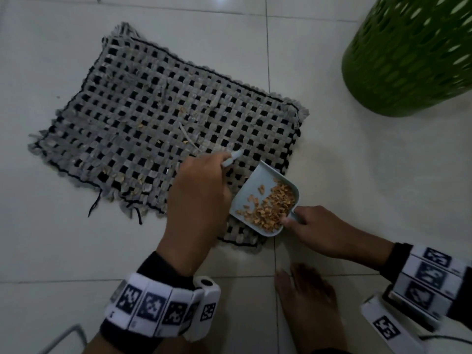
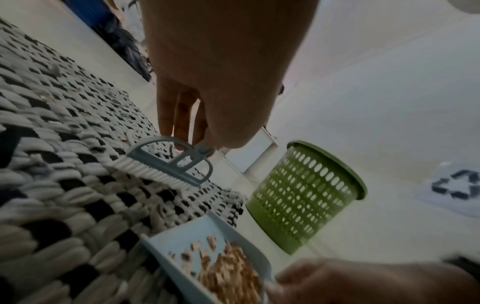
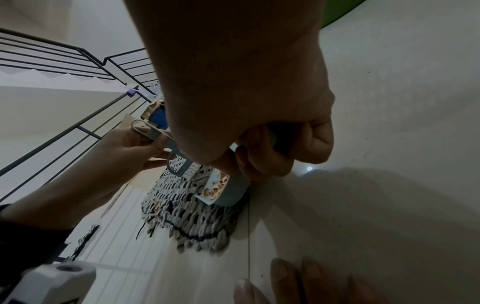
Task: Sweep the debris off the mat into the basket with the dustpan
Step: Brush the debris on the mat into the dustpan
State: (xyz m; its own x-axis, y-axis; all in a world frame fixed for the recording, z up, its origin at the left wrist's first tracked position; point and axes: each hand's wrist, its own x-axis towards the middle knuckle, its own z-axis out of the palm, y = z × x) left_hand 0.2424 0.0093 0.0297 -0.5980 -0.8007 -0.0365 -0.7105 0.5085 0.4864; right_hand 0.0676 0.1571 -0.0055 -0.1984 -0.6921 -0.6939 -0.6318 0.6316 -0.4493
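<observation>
On the near right corner of a woven grey-and-black mat point(image 1: 163, 118) spread over a white tiled floor point(image 1: 357, 175), a person works a small cleaning set with both hands. Fingers of the right hand point(image 1: 329, 233) curl round the handle of a pale blue dustpan point(image 1: 258, 185), whose tray rests tilted on the mat's near edge and carries a heap of tan debris point(image 1: 270, 208) piled toward its handle end. Beside it, the left hand point(image 1: 199, 195) pinches the thin handle of a matching blue hand brush point(image 2: 171, 162); the left wrist view shows its white bristles touching the weave just beyond the pan's open lip. Scattered tan flecks point(image 1: 120, 177) lie on the mat, most near its near edge and a few around its middle. A green perforated basket point(image 1: 413, 54) stands upright on the tiles past the mat's far right corner, well apart from the dustpan. A bare foot point(image 1: 309, 300) rests on the floor just below the right hand. Both wrists wear bands with black-and-white markers point(image 1: 153, 306).
</observation>
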